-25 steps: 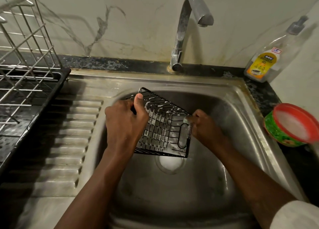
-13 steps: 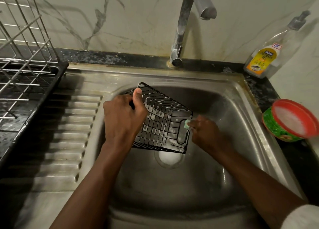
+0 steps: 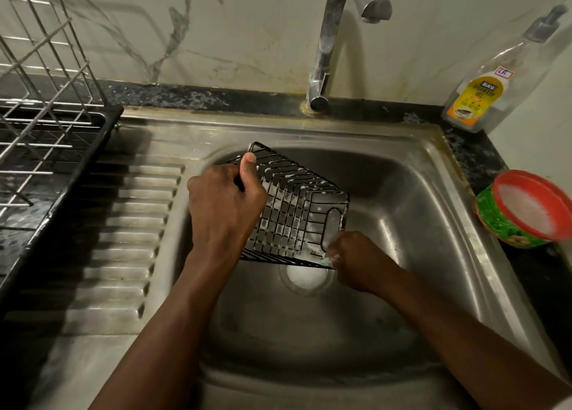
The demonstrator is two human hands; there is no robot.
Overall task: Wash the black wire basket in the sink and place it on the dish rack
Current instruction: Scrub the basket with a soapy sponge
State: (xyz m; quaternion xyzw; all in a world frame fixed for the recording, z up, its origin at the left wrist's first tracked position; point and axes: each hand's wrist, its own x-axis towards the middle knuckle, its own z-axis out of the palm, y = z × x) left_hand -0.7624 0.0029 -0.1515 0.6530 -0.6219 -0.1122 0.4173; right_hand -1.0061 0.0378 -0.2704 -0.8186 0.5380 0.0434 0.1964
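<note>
Hands: two, the left hand (image 3: 224, 207) and the right hand (image 3: 360, 259).
Black wire basket (image 3: 297, 217): one, soapy, held over the sink bowl.
Scrub pad (image 3: 328, 258): one, pale green, small, mostly hidden in the right hand.
Stainless steel sink (image 3: 402, 193): one bowl, with one ribbed drainboard (image 3: 130, 239) on its left side and one drain (image 3: 306, 278).
Tap (image 3: 334, 41): one, at the sink's back edge.
Dishwash gel bottle (image 3: 495, 84): one, at the tabletop's back right corner.
Tub with red rim (image 3: 523, 210): one, green-sided, at the sink's right edge.
Dish rack (image 3: 40, 100): one, wire, on one black drip tray (image 3: 62, 193) at the left edge.
</note>
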